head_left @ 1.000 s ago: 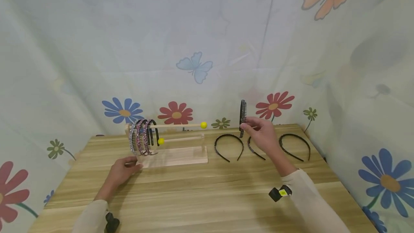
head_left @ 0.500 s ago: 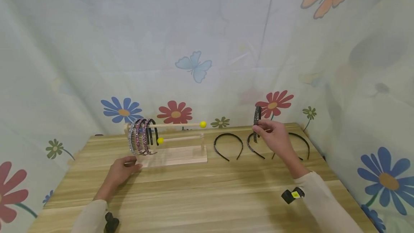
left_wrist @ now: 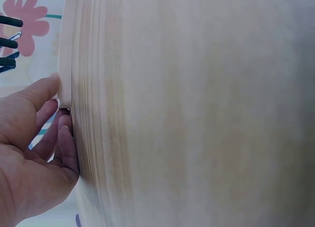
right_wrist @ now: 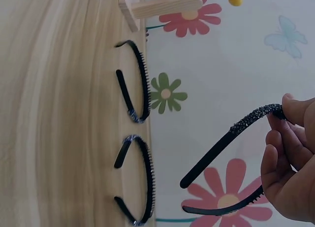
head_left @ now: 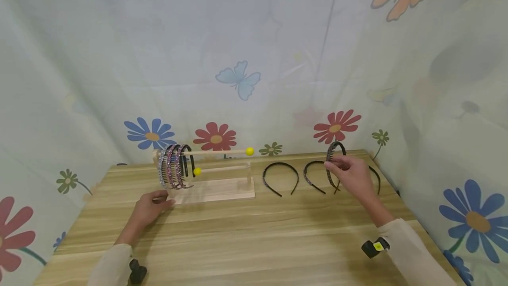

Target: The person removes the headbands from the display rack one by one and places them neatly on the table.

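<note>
In the head view my right hand pinches a dark glittery headband above the right side of the table. The right wrist view shows thumb and fingers on the headband's sparkly top, its two black ends hanging down. My left hand grips the near left corner of a wooden headband stand, thumb on the base's edge and fingers curled at its end. Several rhinestone headbands, silver and pink, hang at the left end of the stand's upper rod.
On the wooden table, a black headband lies right of the stand. Another headband lies farther right, and a third headband is partly behind my right hand. Yellow balls cap the stand's rods. A flowered cloth hangs behind.
My right hand has moved right and slightly down with the headband, which has turned from edge-on to show more of its arch. My left hand stays at the stand's corner.
</note>
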`<state>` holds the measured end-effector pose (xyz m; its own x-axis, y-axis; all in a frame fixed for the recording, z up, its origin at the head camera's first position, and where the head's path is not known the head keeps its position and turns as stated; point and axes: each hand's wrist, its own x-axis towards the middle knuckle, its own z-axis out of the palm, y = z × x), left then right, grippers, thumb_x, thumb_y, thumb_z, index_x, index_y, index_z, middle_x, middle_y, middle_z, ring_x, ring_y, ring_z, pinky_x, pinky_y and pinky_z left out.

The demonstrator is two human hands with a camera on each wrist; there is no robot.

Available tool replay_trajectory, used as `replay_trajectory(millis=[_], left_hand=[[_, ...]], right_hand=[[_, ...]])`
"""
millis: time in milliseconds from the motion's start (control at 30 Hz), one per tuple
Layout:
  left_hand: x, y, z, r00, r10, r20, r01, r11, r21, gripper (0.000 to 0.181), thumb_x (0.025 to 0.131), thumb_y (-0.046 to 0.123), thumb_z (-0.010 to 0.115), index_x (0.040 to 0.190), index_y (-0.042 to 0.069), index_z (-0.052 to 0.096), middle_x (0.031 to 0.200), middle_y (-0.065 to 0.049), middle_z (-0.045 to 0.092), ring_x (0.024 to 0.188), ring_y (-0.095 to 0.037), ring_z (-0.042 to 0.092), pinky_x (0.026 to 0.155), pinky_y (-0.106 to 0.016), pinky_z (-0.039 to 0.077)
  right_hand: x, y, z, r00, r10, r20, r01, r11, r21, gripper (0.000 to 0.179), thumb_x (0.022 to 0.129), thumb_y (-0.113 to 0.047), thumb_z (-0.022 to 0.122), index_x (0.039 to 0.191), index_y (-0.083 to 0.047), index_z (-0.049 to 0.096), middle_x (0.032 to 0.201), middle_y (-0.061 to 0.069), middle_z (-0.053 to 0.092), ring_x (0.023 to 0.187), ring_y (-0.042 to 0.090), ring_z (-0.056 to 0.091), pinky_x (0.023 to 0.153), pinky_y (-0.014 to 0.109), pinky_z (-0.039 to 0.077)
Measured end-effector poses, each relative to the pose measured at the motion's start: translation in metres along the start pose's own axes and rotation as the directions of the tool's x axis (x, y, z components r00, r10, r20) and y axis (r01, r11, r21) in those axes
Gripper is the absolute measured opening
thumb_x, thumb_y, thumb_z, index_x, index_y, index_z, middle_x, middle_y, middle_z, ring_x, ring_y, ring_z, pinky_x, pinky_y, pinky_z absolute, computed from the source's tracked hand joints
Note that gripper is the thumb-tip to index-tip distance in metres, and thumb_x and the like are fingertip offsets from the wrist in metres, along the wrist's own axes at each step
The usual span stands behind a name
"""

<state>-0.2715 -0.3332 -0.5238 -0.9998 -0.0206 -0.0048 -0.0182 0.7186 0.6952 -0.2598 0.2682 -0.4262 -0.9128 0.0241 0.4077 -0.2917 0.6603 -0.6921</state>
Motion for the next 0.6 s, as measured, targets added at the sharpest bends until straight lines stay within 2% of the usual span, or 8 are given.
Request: replay_trajectory(millis=[300,433,600], left_hand=[[-0.001,0.001,-0.001,1.0,0.001,0.005,-0.001,1.0,-0.012,0.058,0.098,0.033,0.071,0.137,-0.008,0.059,0.135,-0.03,0.061,0.122,-0.046,0.061,0.097,-0.056,0.053],[-0.002,0.002,-0.001,1.0,-0.003,0.009,0.003,1.0,-0.01,0.058,0.098,0.033,0.07,0.137,-0.008,0.058,0.136,-0.03,0.061,0.122,-0.046,0.061,0.098,-0.056,0.052],[-0.002,0.002,0.0,1.0,-0.009,0.008,0.01,1.0,-0.009,0.058,0.098,0.033,0.071,0.138,-0.007,0.058,0.135,-0.029,0.061,0.122,-0.046,0.061,0.099,-0.056,0.052]], right_hand=[[-0.014,0.017,-0.015,0.995,0.104,0.0,-0.104,0.992,-0.066,0.053,0.096,-0.045,0.071,0.122,0.001,0.072,0.109,0.018,0.075,0.101,0.036,0.07,0.074,0.037,0.055],[-0.02,0.024,-0.019,0.993,0.118,0.013,-0.117,0.99,-0.073,0.052,0.096,-0.043,0.071,0.119,0.003,0.072,0.11,0.022,0.074,0.101,0.038,0.069,0.075,0.041,0.057],[-0.029,0.035,-0.023,0.988,0.151,0.032,-0.147,0.984,-0.097,0.053,0.096,-0.043,0.072,0.121,0.004,0.071,0.115,0.024,0.073,0.103,0.039,0.069,0.082,0.052,0.057]])
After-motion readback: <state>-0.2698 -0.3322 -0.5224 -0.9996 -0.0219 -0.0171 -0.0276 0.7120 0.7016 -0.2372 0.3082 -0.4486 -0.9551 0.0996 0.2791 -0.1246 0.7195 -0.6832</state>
